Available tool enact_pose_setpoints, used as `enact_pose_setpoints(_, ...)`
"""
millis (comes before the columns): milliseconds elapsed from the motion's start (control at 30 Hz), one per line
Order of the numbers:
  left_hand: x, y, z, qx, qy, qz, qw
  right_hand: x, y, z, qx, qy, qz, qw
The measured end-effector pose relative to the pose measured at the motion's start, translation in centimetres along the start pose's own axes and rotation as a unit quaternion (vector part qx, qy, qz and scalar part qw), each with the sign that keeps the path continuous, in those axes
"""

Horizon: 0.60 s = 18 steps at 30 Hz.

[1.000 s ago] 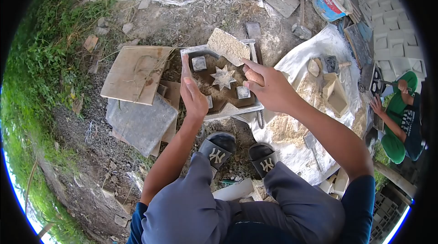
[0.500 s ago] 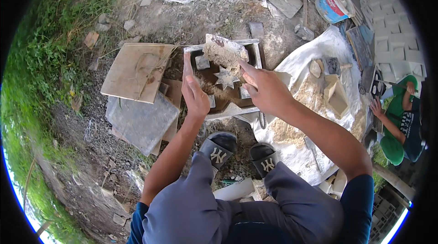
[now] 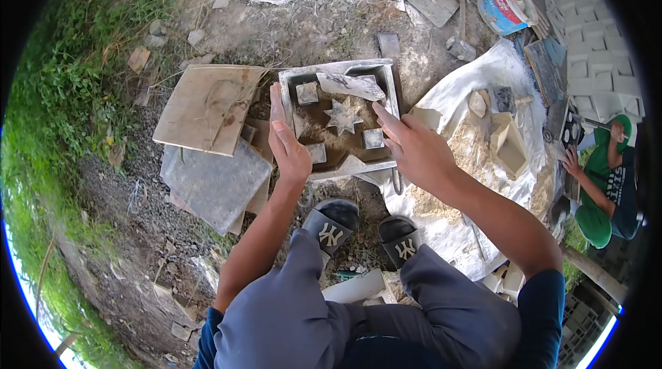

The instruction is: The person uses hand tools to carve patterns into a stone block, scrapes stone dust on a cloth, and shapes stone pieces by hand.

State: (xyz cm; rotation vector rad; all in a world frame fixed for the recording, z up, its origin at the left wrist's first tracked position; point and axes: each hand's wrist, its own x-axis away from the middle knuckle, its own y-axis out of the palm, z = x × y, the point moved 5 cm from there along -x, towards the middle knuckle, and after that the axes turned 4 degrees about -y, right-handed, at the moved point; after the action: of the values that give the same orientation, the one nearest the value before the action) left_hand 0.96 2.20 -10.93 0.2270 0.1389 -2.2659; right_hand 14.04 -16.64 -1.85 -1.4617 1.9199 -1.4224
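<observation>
In front of my feet stands a square mould box (image 3: 394, 93) with pale, dusty walls. Inside it are a star-shaped block (image 3: 343, 117), several small square blocks (image 3: 373, 138) and loose sand. My right hand (image 3: 418, 145), at the box's right side, grips the near end of a flat, whitish board piece (image 3: 348, 84), tilted over the far part of the box. Some of its fingers are hidden behind the others. My left hand (image 3: 288, 152) lies with fingers stretched out along the box's left wall, holding nothing.
Flat boards (image 3: 210, 103) are stacked at the left. A white sack (image 3: 476, 79) with sand, a trowel and stones spreads to the right. Behind it stands a paint bucket (image 3: 507, 9). Another person (image 3: 607, 183) in green and dark clothing works at the far right.
The board piece has tipped from a broad, sand-covered face to a narrow edge-on view, and the sand on it no longer shows. My right hand has shifted slightly right and nearer.
</observation>
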Motion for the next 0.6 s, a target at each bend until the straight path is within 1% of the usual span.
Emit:
enact_pose_setpoints(100, 0.1, -0.8, 0.3, 0.004, -0.001, 0.029, 1.000, 0.6, 0.5, 0.6, -0.021, 0.011, 0.014, 1.000)
enact_pose_setpoints(133, 0.3, -1.2, 0.4, 0.007, -0.002, 0.049, 0.999, 0.8, 0.4, 0.4, -0.003, 0.016, -0.002, 1.000)
enact_pose_setpoints(167, 0.5, -1.4, 0.4, 0.007, -0.002, 0.048, 0.999, 0.8, 0.4, 0.3, 0.015, 0.021, -0.017, 1.000)
enact_pose_setpoints(233, 0.6, -1.3, 0.2, -0.026, -0.021, 0.016, 0.999, 1.0, 0.5, 0.2, 0.016, 0.029, -0.029, 0.999)
enact_pose_setpoints(300, 0.5, -0.7, 1.0, -0.022, -0.002, 0.020, 1.000, 1.3, 1.0, 0.4, 0.017, 0.037, -0.038, 0.998)
enact_pose_setpoints(367, 0.7, -0.6, 1.3, -0.019, 0.014, 0.026, 0.999, 1.7, 1.6, 0.0, 0.054, -0.036, 0.013, 0.998)
enact_pose_setpoints(400, 0.8, -0.6, 1.6, -0.035, 0.029, 0.022, 0.999, 1.8, 1.7, -0.1, 0.054, -0.037, 0.014, 0.998)
enact_pose_setpoints(467, 0.9, -0.3, 1.8, -0.066, 0.060, 0.010, 0.996, 2.1, 2.2, 0.2, 0.048, 0.002, -0.029, 0.998)
enact_pose_setpoints(500, 0.9, -0.2, 1.9, -0.082, 0.076, 0.003, 0.994, 2.3, 2.7, 0.6, 0.048, 0.003, -0.028, 0.998)
enact_pose_setpoints(567, 1.2, -0.1, 1.7, -0.097, 0.090, -0.002, 0.991, 2.8, 3.3, 1.0, 0.051, -0.062, 0.039, 0.996)
enact_pose_setpoints(600, 1.2, -0.2, 1.5, -0.104, 0.097, -0.003, 0.990, 3.0, 3.5, 1.1, 0.051, -0.062, 0.039, 0.996)
